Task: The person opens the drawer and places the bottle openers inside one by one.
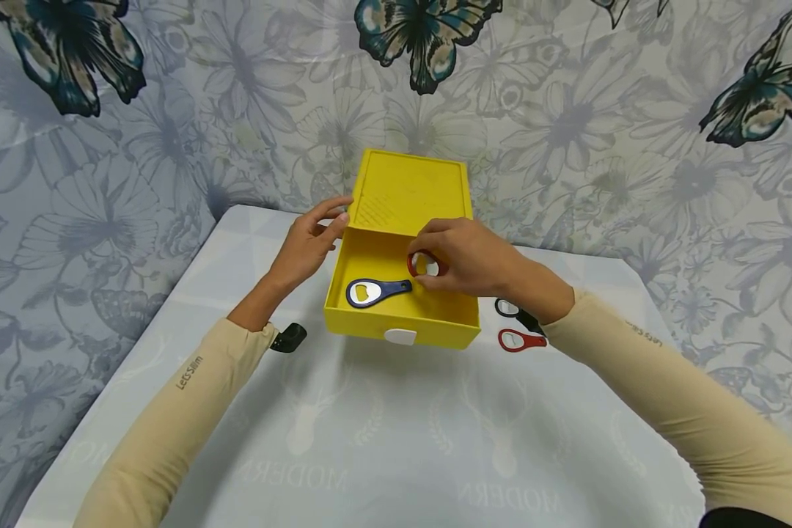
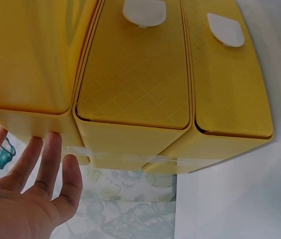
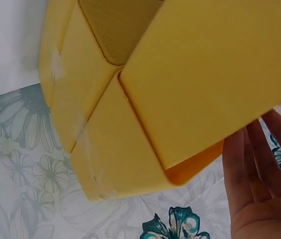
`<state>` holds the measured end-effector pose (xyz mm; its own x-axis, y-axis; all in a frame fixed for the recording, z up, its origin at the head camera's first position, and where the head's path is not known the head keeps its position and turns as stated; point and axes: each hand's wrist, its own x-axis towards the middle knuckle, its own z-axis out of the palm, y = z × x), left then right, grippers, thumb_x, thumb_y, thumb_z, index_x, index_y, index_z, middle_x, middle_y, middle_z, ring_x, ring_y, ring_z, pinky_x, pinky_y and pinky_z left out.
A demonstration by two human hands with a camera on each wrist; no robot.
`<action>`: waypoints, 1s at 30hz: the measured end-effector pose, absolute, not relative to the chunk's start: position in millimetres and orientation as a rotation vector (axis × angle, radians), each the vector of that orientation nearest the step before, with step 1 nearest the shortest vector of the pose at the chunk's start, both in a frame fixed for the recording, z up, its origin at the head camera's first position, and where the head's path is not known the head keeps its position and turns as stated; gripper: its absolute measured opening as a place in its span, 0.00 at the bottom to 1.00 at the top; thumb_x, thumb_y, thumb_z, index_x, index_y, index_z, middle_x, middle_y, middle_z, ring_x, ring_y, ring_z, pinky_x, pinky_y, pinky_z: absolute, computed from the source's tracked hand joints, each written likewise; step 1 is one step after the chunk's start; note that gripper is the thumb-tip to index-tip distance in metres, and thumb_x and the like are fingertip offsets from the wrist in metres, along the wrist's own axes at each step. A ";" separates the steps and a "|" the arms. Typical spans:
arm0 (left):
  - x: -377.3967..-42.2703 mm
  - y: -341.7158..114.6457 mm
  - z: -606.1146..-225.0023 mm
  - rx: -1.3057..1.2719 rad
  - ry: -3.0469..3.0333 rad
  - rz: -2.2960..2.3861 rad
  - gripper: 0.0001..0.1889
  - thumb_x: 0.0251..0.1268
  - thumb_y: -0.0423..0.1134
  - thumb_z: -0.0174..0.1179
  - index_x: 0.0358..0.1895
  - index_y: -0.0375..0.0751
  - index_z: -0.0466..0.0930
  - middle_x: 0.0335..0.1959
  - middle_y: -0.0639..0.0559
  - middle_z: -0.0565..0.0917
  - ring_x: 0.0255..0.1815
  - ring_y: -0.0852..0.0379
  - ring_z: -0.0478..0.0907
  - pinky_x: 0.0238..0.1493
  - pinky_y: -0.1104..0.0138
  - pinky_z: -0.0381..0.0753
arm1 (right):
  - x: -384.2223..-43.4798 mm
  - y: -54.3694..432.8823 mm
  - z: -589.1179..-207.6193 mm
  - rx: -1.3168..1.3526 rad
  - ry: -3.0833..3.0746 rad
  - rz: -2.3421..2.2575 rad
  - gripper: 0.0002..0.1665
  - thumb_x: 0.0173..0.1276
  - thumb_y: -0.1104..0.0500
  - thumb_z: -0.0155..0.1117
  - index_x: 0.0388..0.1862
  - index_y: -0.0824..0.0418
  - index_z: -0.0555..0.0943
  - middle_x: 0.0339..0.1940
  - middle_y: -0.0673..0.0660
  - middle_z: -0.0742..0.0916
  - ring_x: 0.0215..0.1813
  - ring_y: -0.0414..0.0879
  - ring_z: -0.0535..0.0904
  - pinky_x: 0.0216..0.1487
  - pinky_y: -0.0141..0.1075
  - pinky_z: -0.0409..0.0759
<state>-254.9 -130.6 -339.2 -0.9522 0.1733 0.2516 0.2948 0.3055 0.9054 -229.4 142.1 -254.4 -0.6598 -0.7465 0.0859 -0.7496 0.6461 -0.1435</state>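
Observation:
A yellow drawer box [image 1: 412,191] stands on the table with its top drawer [image 1: 356,320] pulled out. Inside the drawer, toward its left, lies a blue bottle opener [image 1: 396,287] with a metal head. My right hand [image 1: 471,257] pinches a red-rimmed bottle opener [image 1: 411,264] over the drawer; its handle is hidden by the hand. At the box's left side is my left hand [image 1: 303,246]. In the left wrist view, the fingers [image 2: 50,154] extend against the box's side wall. The right wrist view hides the held opener behind the drawer wall [image 3: 205,84].
Right of the box, a black bottle opener [image 1: 507,308] and a red bottle opener [image 1: 513,340] lie on the table [image 1: 402,440], partly under the right forearm. Two lower drawers [image 2: 135,74] with white tabs are closed. A patterned fabric wall [image 1: 567,147] rises behind.

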 end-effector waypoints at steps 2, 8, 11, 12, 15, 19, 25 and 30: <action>-254.5 -130.0 -338.8 -0.442 -2.450 -1.736 0.25 0.79 0.53 0.50 0.74 0.57 0.67 0.67 0.42 0.74 0.55 0.43 0.79 0.55 0.49 0.78 | -228.6 142.1 -255.9 1.297 -2.808 0.208 0.17 0.65 0.49 0.72 0.50 0.53 0.87 0.46 0.52 0.86 0.42 0.46 0.78 0.45 0.36 0.80; -254.2 -129.5 -337.7 -0.440 -2.452 -1.735 0.25 0.79 0.53 0.50 0.74 0.56 0.67 0.67 0.42 0.74 0.55 0.42 0.79 0.54 0.51 0.78 | -227.3 143.4 -257.0 1.276 -2.779 0.188 0.20 0.64 0.46 0.73 0.51 0.56 0.88 0.43 0.54 0.89 0.45 0.48 0.83 0.48 0.40 0.84; -254.0 -129.5 -337.6 -0.437 -2.457 -1.730 0.25 0.79 0.53 0.49 0.75 0.56 0.67 0.67 0.42 0.74 0.55 0.42 0.79 0.54 0.51 0.78 | -224.4 146.7 -255.0 1.265 -2.784 0.226 0.20 0.64 0.49 0.74 0.51 0.58 0.88 0.44 0.54 0.90 0.45 0.49 0.84 0.49 0.42 0.84; -253.7 -129.4 -337.3 -0.437 -2.458 -1.731 0.25 0.79 0.53 0.50 0.74 0.56 0.67 0.67 0.42 0.74 0.55 0.43 0.79 0.54 0.51 0.78 | -223.0 148.6 -254.5 1.271 -2.777 0.248 0.19 0.64 0.51 0.74 0.50 0.58 0.88 0.43 0.55 0.90 0.43 0.48 0.84 0.47 0.41 0.84; -254.1 -130.5 -337.6 -0.432 -2.467 -1.723 0.25 0.79 0.53 0.50 0.75 0.56 0.67 0.67 0.42 0.74 0.55 0.42 0.79 0.54 0.50 0.78 | -216.3 155.9 -253.9 1.285 -2.742 0.344 0.14 0.65 0.56 0.73 0.47 0.60 0.88 0.40 0.54 0.90 0.38 0.48 0.83 0.41 0.40 0.82; -255.0 -131.3 -336.6 -0.423 -2.468 -1.716 0.25 0.79 0.53 0.50 0.74 0.56 0.68 0.66 0.42 0.75 0.54 0.43 0.80 0.53 0.52 0.78 | -203.0 166.7 -254.8 1.277 -2.691 0.463 0.10 0.66 0.59 0.72 0.45 0.60 0.88 0.38 0.52 0.90 0.35 0.46 0.83 0.37 0.38 0.80; -255.8 -130.8 -335.1 -0.415 -2.469 -1.719 0.25 0.78 0.53 0.51 0.73 0.56 0.69 0.65 0.42 0.75 0.53 0.44 0.80 0.54 0.52 0.78 | -181.6 177.4 -255.7 1.244 -2.604 0.591 0.10 0.64 0.59 0.74 0.44 0.59 0.88 0.38 0.50 0.90 0.35 0.40 0.83 0.38 0.34 0.83; -256.0 -130.8 -335.7 -0.430 -2.467 -1.737 0.25 0.78 0.53 0.51 0.73 0.56 0.68 0.66 0.42 0.75 0.54 0.44 0.79 0.55 0.49 0.77 | -164.8 182.1 -258.2 1.240 -2.526 0.673 0.10 0.61 0.61 0.76 0.42 0.60 0.88 0.36 0.49 0.90 0.34 0.38 0.83 0.35 0.32 0.83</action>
